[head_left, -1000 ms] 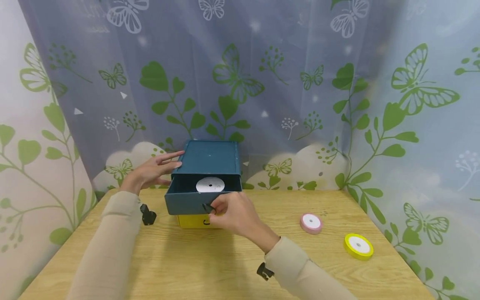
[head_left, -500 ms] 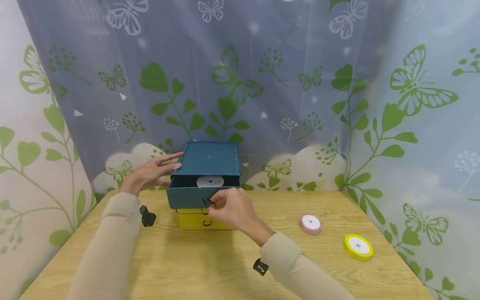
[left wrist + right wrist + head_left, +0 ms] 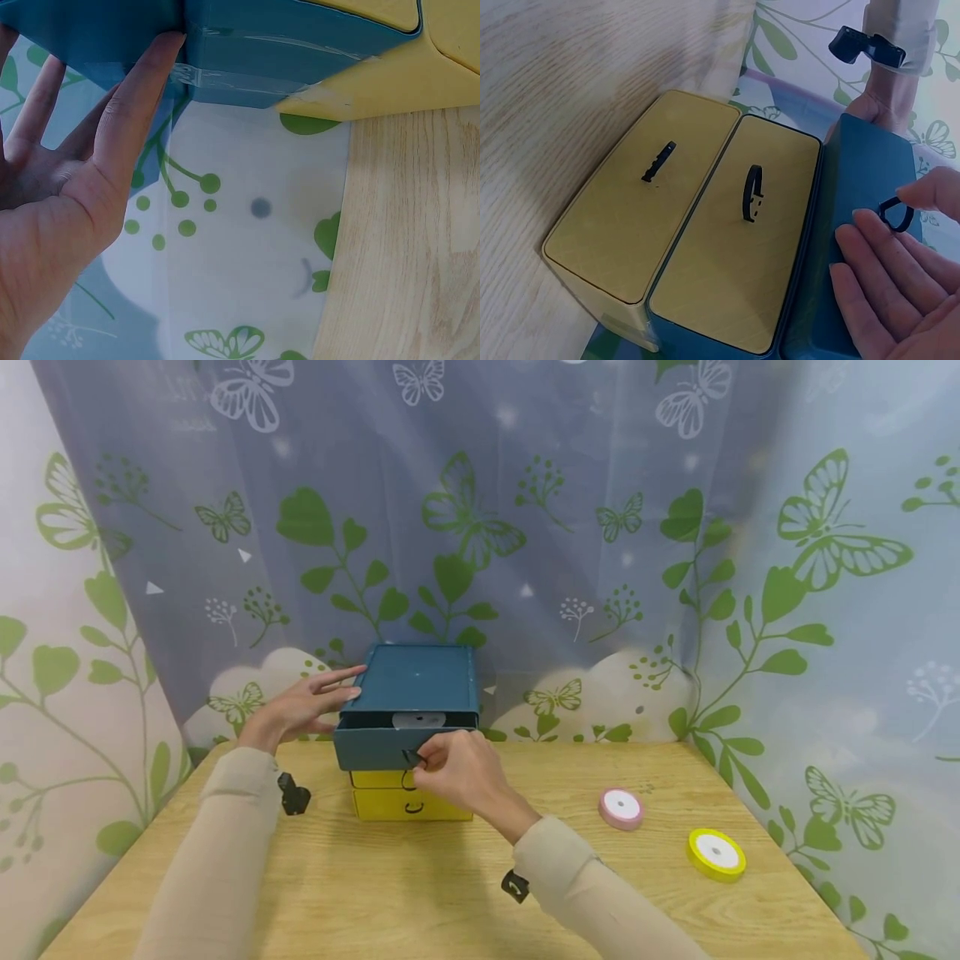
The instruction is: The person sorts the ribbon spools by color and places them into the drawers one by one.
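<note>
A small drawer unit with a blue top [image 3: 420,681] stands at the back of the table. Its blue top drawer [image 3: 371,750] sticks out a little at the front. Through the narrow gap above it shows a white-faced round spool [image 3: 412,720]. My right hand [image 3: 465,770] pinches the drawer's black loop handle [image 3: 910,220] between thumb and forefinger; the other fingers lie near the blue front in the right wrist view. With straight, spread fingers, my left hand [image 3: 300,706] rests against the unit's left side, thumb touching the blue wall [image 3: 247,60].
Two yellow drawers [image 3: 757,247] with black handles sit below the blue one. On the table's right lie a pink-edged ribbon spool [image 3: 621,808] and a yellow-edged ribbon spool [image 3: 716,853]. A patterned curtain [image 3: 555,602] hangs right behind the unit.
My right hand has pushed the blue drawer inward, so less of the spool shows and more of the yellow drawers is visible. The left hand has stayed in place.
</note>
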Action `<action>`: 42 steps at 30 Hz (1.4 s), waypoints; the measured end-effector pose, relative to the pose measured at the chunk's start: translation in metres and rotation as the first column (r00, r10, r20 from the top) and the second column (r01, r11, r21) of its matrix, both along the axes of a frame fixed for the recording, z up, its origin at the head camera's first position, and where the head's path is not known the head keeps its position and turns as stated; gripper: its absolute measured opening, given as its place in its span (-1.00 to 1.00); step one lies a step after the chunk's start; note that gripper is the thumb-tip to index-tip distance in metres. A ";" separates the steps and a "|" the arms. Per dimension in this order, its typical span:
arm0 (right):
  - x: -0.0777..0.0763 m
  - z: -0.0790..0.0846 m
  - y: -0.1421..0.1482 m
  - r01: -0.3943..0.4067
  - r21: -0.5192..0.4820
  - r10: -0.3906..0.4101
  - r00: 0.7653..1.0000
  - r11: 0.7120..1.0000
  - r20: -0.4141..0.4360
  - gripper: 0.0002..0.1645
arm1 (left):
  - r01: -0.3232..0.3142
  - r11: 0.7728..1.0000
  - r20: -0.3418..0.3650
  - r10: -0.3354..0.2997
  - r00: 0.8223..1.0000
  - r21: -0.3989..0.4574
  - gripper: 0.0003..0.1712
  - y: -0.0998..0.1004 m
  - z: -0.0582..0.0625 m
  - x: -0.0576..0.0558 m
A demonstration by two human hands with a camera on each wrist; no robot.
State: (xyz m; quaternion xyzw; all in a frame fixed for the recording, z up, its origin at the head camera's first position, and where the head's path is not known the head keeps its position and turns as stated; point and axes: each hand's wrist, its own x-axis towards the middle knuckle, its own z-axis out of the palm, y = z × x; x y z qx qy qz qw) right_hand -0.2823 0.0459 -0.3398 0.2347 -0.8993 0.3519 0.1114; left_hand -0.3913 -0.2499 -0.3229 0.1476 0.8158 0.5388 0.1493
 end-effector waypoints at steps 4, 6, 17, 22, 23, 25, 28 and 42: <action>-0.003 -0.001 0.000 -0.009 -0.014 0.009 1.000 1.000 -0.018 -0.78 | -0.005 1.000 0.006 0.005 1.000 0.006 -0.11 0.000 0.000 0.000; -0.004 -0.001 0.001 -0.012 -0.020 0.011 1.000 1.000 -0.019 -0.78 | -0.006 1.000 0.008 0.006 1.000 0.013 -0.11 0.000 0.000 0.000; -0.011 -0.002 0.000 0.008 -0.029 -0.008 1.000 1.000 0.021 -0.77 | 0.003 1.000 0.001 -0.003 1.000 0.029 -0.11 -0.001 -0.001 -0.001; -0.016 -0.003 0.000 0.001 -0.028 -0.001 1.000 1.000 0.014 -0.77 | 0.002 1.000 -0.003 -0.002 1.000 0.031 -0.12 -0.001 -0.001 -0.001; -0.017 -0.003 0.000 0.000 -0.028 0.001 1.000 1.000 0.013 -0.77 | 0.008 0.999 -0.005 -0.008 1.000 0.033 -0.12 -0.001 -0.001 -0.002; -0.018 -0.003 0.000 -0.002 -0.033 0.003 1.000 0.999 0.017 -0.77 | 0.014 0.999 -0.004 -0.014 1.000 0.042 -0.13 -0.001 -0.001 -0.002; -0.020 -0.004 0.000 -0.004 -0.045 0.005 1.000 0.999 0.024 -0.76 | 0.014 0.999 0.002 -0.015 1.000 0.052 -0.13 -0.001 -0.002 -0.002; -0.028 -0.007 -0.001 -0.008 -0.065 0.008 1.000 0.998 0.007 -0.73 | 0.012 0.997 0.019 -0.014 1.000 0.075 -0.14 0.000 -0.003 -0.004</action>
